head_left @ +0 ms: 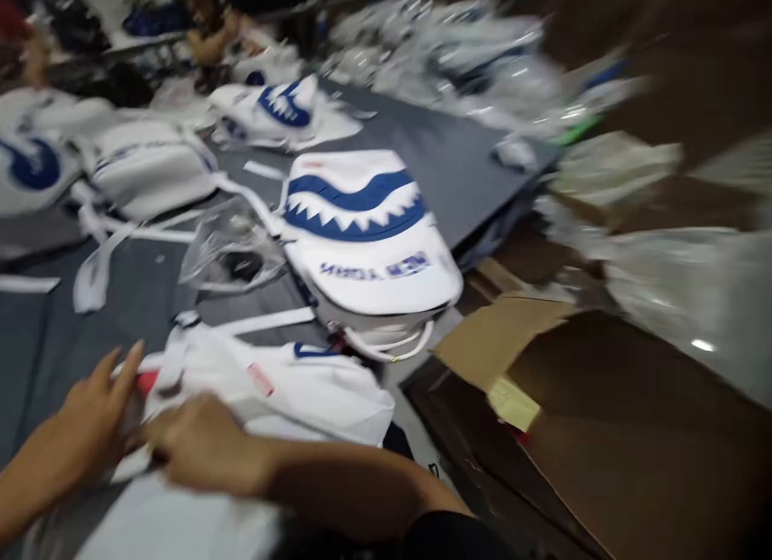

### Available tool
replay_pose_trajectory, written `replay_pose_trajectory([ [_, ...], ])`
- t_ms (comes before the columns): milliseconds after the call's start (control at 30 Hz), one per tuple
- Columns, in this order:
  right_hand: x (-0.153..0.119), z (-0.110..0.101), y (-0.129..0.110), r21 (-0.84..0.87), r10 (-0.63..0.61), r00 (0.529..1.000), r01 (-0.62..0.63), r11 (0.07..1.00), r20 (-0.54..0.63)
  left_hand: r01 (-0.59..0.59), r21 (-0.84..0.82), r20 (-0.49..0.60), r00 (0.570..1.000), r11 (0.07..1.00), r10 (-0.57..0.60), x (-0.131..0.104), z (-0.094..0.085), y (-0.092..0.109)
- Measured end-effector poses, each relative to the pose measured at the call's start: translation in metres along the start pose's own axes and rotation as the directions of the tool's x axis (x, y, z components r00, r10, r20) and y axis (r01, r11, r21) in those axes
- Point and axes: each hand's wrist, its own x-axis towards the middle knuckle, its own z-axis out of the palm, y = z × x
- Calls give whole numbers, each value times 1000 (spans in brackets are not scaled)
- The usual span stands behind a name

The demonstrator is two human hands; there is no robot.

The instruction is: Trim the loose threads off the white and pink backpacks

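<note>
While flat — both hands (150, 439) on bag (283, 387)

We see bare grey table (446, 170) strip open beyond shark-print bag (367, 238). Straps (133, 234), plastic wrap (232, 246) clutter left; cardboard box (603, 431) blocks right edge.

Head view, close, angled down across table (458, 166).

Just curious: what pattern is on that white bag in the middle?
Blue jagged, tooth-like bands on the white bag; head view.
</note>
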Motion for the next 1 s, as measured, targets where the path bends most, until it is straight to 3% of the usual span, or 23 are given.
replay_pose_trajectory([
  [67,-2,7,1,40,47,997,-44,998,-65,169,54,-62,984,984,-166,-15,-28,26],
  [133,0,17,7,49,113,983,-107,993,-143,222,57,14,975,973,-223,-15,-40,39],
  [233,7,26,17,73,184,968,-174,982,-169,331,6,54,942,944,-331,-12,-30,36],
  [367,5,19,18,95,162,979,-151,984,-122,435,-77,54,900,897,-432,-23,-21,34],
  [633,4,13,15,135,136,980,-117,984,-143,359,-179,300,907,916,-297,-14,-38,12],
  [867,8,16,7,108,104,988,-92,990,-115,363,-238,181,928,901,-326,-21,-26,12],
  [1000,16,26,2,109,69,984,-52,993,-163,349,-273,207,932,897,-299,-20,-26,11],
])
